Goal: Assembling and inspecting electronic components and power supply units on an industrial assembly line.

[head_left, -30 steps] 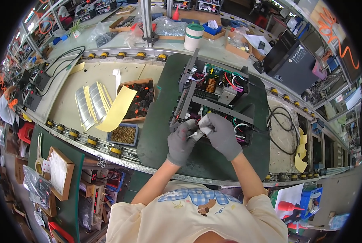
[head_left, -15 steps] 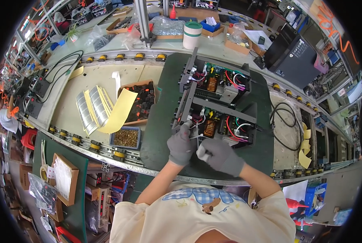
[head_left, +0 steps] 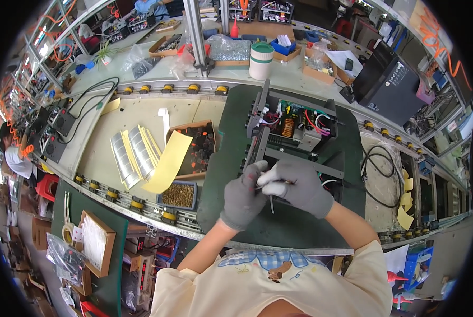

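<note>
Both my hands wear grey gloves and meet over the left part of the nearer open electronic unit (head_left: 329,170), which has a dark metal frame. My left hand (head_left: 244,199) is closed at the unit's wires; the fingers hide what they pinch. My right hand (head_left: 302,186) is closed beside it, fingertips touching the left ones, on a thin white cable tie (head_left: 272,205) whose tail hangs below. My hands cover most of this unit's inside. Behind it stands a similar unit (head_left: 306,141), with a copper coil and coloured wires. Both rest on a dark green mat (head_left: 228,140).
Left of the mat lie silver label sheets (head_left: 136,156), a yellow sheet (head_left: 168,162), a carton of dark parts (head_left: 200,153) and a blue tray of small brass-coloured parts (head_left: 177,195). A black cable (head_left: 380,182) coils on the right. A white jar (head_left: 261,61) and a black computer case (head_left: 387,82) stand behind.
My right hand has moved up and in against the left, over the nearer unit, covering its coil and wires. The whole view has shifted slightly.
</note>
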Tool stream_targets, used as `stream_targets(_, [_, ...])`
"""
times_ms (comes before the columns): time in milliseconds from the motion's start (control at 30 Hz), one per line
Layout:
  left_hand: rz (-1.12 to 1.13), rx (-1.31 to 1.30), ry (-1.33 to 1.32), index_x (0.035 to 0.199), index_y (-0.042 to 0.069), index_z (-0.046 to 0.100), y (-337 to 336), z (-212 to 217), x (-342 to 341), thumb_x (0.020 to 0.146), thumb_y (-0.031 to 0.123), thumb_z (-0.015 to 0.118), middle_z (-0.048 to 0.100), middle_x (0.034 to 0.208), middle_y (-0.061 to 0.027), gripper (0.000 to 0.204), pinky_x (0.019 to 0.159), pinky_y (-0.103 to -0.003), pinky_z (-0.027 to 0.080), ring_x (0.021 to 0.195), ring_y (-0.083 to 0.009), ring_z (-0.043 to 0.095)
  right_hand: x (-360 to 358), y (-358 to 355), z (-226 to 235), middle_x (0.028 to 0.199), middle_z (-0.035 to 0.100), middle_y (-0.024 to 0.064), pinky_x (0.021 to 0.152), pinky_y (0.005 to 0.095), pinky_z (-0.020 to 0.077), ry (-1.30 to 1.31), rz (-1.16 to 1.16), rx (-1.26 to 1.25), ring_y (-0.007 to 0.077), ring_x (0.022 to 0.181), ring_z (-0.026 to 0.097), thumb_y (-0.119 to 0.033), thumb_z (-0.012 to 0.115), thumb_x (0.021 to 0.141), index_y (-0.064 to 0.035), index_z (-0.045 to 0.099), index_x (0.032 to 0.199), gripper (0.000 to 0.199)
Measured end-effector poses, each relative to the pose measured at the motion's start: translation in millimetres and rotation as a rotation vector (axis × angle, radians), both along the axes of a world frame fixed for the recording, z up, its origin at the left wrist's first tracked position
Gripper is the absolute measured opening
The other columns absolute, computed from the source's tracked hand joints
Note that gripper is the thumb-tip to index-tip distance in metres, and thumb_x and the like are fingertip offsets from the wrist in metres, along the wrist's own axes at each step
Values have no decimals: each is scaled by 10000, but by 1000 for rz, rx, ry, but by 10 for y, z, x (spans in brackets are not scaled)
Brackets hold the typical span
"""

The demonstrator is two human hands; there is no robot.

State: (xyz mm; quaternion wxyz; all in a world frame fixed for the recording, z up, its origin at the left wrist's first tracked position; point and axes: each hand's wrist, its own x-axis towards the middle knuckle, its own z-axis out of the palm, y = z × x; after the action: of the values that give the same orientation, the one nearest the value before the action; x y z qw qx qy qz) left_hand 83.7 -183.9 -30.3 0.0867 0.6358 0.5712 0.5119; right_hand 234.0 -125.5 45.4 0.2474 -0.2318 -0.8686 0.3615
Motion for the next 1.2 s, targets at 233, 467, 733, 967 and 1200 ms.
stream_targets(233, [43,-172,225,1199,81,484,910,-229,-797,784,300,681,629,950,-107,509,630,-386,505,747,-272,641,263,1136,379,784,631,24,628,242,452,480,-535,-6,57,700,560,-124,591,857,-48,650,927,119])
stream_targets(467, [12,-373,407,878,110,570,1774,-541,-738,793,400,635,654,823,-115,309,649,-441,490,764,-334,632,55,1813,-52,786,639,140,620,330,466,90,-643,345,288,688,613,-195,617,843,-76,629,924,145])
stream_targets(733, [-2,-298,229,1038,120,629,2162,-712,-439,869,365,551,651,814,-170,308,650,-435,476,757,-372,620,-66,2273,-314,790,644,137,624,420,466,-89,-672,434,333,746,617,-297,602,844,-97,622,877,203])
stream_targets(967, [-321,-714,-496,1078,72,590,2515,-1105,-433,921,236,457,673,858,-103,262,542,-291,438,563,-176,558,-208,2380,-352,789,644,146,626,357,477,-138,-668,441,314,716,625,-244,633,828,-54,622,884,198])
stream_targets(1200, [-246,-934,-1278,1009,67,536,2544,-674,-171,925,142,395,662,834,-64,180,360,-191,289,470,-74,447,-187,2517,-462,750,655,132,602,338,479,-122,-644,311,257,653,637,-250,633,833,-18,617,846,233])
